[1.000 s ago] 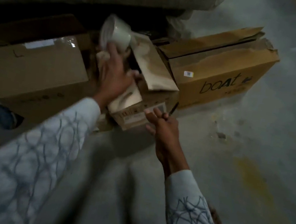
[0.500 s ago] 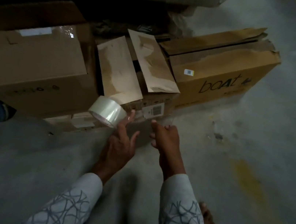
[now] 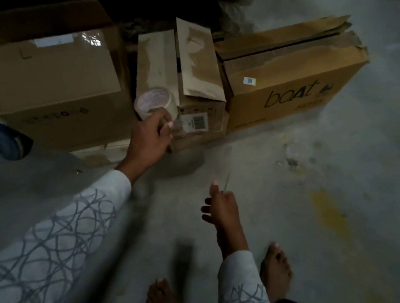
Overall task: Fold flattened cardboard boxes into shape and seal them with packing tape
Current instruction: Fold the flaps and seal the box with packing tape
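Your L hand (image 3: 150,138) grips the tape roll (image 3: 152,101), fingers curled over its near rim. The roll sits at 12 o'clock of your knuckles, flat side tilted up toward you. It's up against the front of the small box (image 3: 195,137), at the low end of the L flap (image 3: 155,67). Can't tell if it touches the cardboard, too blurred. Both top flaps are open, w/ the R flap (image 3: 198,65) leaning over the gap. Something clear & shiny shows at 3 o'clock of your fingertips, by the barcode label (image 3: 196,123); too smeared to ID.

Your R hand (image 3: 221,206) is at 4 o'clock of the L, well apart from the box. Its fingers are curled, pinching a thin pointed item (image 3: 227,181) that sticks up toward 12.

The big taped box (image 3: 49,77) is at 9 o'clock of the small one and the "boAt" box (image 3: 293,92) at 2 o'clock. All sit on the concrete floor (image 3: 322,247).

Vs half a sec ago: the roll was low, off the box's 7 o'clock corner, w/ the R hand right beside the L at the box front. Now the roll is higher, at the flap's end. The R hand has pulled back toward your R foot (image 3: 275,271), so the hands are no longer side by side.
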Demonstrator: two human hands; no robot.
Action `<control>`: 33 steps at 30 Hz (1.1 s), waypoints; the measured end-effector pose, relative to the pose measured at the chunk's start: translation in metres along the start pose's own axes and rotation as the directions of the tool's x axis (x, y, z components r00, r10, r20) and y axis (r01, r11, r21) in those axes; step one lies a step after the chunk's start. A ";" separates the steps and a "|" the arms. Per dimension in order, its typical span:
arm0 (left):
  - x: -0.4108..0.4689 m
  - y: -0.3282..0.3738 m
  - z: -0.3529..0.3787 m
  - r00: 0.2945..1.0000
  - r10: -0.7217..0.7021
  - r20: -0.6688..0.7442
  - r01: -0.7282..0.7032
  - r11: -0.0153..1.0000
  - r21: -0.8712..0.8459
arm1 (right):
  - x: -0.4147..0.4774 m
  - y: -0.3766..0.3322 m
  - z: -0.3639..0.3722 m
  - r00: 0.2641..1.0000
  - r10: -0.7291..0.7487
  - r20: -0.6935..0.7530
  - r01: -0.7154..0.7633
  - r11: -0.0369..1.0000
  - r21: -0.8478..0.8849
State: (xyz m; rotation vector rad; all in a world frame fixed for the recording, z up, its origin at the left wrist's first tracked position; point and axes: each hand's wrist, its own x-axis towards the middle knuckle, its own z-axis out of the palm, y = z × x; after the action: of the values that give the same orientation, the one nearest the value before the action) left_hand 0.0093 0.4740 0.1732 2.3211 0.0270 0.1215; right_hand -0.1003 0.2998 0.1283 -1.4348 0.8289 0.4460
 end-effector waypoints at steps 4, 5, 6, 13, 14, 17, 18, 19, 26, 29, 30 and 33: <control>-0.065 0.009 -0.019 0.998 0.039 -0.052 -0.032 0.991 0.133 | -0.035 0.009 -0.015 0.997 -0.022 -0.078 0.025 0.999 0.031; -0.082 0.014 -0.022 0.998 0.065 -0.019 -0.061 0.988 0.143 | -0.048 0.013 -0.020 0.998 -0.013 -0.068 0.018 0.998 0.063; -0.099 0.019 -0.021 0.996 0.080 0.038 -0.083 0.991 0.108 | -0.060 0.018 -0.025 0.999 -0.009 -0.038 0.012 0.997 0.081; -0.203 0.075 -0.031 0.986 0.016 0.166 0.033 0.956 -0.291 | -0.149 0.066 -0.048 0.989 -0.125 0.080 0.102 0.964 0.244; -0.210 0.079 -0.034 0.987 0.003 0.160 0.049 0.946 -0.320 | -0.160 0.069 -0.053 0.984 -0.161 0.081 0.135 0.957 0.257; -0.227 0.082 -0.037 0.985 -0.018 0.173 0.082 0.925 -0.371 | -0.188 0.072 -0.065 0.971 -0.213 0.109 0.169 0.934 0.316; -0.231 0.082 -0.038 0.981 -0.033 0.192 0.105 0.919 -0.381 | -0.191 0.074 -0.071 0.966 -0.229 0.116 0.184 0.932 0.311; -0.234 0.080 -0.038 0.975 -0.048 0.219 0.132 0.913 -0.385 | -0.193 0.075 -0.076 0.962 -0.244 0.124 0.202 0.938 0.281; -0.208 0.039 -0.001 0.905 -0.248 0.345 0.358 0.882 -0.305 | -0.146 0.076 -0.084 0.951 -0.304 0.049 0.305 0.952 -0.013; -0.184 0.011 0.025 0.843 -0.446 0.299 0.500 0.856 -0.133 | -0.093 0.075 -0.075 0.933 -0.353 -0.072 0.326 0.913 -0.245; -0.180 0.003 0.036 0.823 -0.488 0.291 0.533 0.841 -0.098 | -0.073 0.077 -0.074 0.924 -0.369 -0.100 0.322 0.892 -0.317; -0.176 -0.023 0.077 0.819 -0.478 0.317 0.520 0.853 -0.056 | -0.012 0.094 -0.068 0.909 -0.391 -0.141 0.290 0.839 -0.460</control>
State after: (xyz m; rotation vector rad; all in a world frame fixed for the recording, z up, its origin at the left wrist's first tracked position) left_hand -0.1581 0.4236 0.0905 2.0903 0.4648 -0.4755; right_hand -0.1918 0.2473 0.0771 -2.0382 0.6521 0.1899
